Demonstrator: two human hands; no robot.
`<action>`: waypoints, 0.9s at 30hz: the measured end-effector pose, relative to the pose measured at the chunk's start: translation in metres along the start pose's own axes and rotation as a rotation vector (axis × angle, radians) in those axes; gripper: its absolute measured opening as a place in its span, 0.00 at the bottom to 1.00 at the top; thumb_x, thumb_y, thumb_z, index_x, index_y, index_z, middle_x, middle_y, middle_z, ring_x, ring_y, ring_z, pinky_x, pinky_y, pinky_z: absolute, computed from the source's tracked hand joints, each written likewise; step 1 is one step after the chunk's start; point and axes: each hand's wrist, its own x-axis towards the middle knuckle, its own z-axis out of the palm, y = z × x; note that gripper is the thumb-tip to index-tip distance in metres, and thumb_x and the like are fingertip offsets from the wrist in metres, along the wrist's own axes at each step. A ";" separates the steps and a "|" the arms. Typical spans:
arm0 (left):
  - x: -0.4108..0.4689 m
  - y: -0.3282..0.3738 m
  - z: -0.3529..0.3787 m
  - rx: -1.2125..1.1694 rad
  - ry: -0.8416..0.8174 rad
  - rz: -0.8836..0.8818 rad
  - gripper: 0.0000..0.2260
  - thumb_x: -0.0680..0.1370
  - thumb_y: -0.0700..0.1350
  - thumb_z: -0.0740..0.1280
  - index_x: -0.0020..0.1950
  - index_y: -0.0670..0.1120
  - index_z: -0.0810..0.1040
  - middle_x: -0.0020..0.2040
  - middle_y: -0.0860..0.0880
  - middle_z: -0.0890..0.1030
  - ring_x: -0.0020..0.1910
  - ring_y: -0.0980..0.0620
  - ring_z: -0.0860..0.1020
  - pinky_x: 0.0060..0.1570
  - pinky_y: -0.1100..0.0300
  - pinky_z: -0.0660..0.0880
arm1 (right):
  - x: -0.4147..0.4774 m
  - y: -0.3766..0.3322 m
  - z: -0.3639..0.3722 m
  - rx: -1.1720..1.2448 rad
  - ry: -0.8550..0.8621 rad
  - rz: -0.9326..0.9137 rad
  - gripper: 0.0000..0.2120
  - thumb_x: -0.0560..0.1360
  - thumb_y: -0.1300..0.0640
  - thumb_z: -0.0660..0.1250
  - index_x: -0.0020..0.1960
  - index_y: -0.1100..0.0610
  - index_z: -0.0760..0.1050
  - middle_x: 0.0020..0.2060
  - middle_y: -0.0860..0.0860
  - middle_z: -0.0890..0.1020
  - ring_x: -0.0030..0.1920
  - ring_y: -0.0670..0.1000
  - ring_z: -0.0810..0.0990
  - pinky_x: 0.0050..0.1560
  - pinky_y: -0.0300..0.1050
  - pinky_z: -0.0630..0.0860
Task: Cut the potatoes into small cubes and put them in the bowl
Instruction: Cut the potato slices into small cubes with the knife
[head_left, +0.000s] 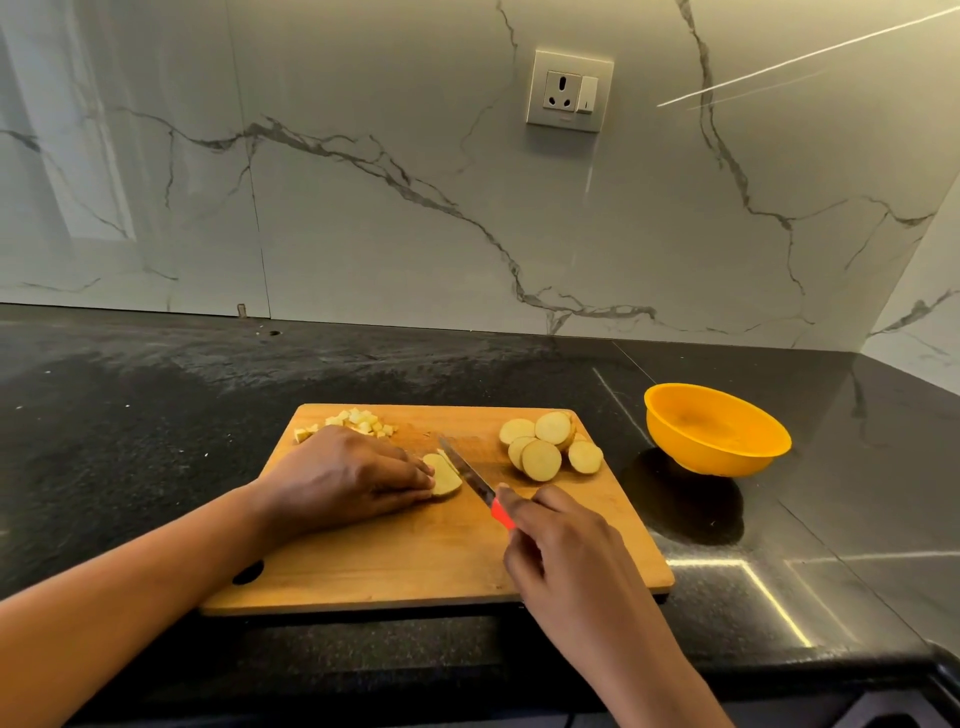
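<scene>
glossy white wall panels veined in grey (363, 218), bearing a cream square wall socket with switch (569, 91). below the socket, speckled black stone countertop (156, 415); right of it, thin bright light streaks (779, 58).

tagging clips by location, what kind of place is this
Most likely a home kitchen: a dark stone counter against a marble-look wall with a socket, and a board with potato slices and a knife, a bowl beside it.
</scene>
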 end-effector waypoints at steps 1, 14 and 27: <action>0.000 0.000 0.000 -0.003 -0.003 0.000 0.14 0.77 0.54 0.62 0.52 0.50 0.83 0.49 0.54 0.84 0.48 0.61 0.81 0.49 0.70 0.77 | 0.001 -0.001 0.002 0.002 -0.009 -0.002 0.22 0.81 0.53 0.56 0.74 0.46 0.62 0.49 0.41 0.68 0.46 0.43 0.71 0.42 0.32 0.64; 0.001 -0.003 0.000 -0.058 0.005 0.002 0.20 0.80 0.59 0.55 0.53 0.50 0.83 0.49 0.54 0.84 0.49 0.61 0.81 0.48 0.70 0.77 | 0.004 0.000 0.003 -0.001 -0.070 -0.016 0.22 0.81 0.53 0.57 0.74 0.47 0.61 0.50 0.42 0.69 0.48 0.43 0.71 0.43 0.32 0.65; 0.001 -0.010 -0.006 -0.075 -0.062 0.048 0.14 0.78 0.55 0.62 0.55 0.49 0.83 0.50 0.55 0.84 0.51 0.62 0.80 0.45 0.61 0.80 | 0.015 -0.006 0.007 -0.051 -0.096 -0.054 0.24 0.81 0.53 0.55 0.76 0.50 0.57 0.55 0.45 0.69 0.47 0.43 0.70 0.41 0.32 0.63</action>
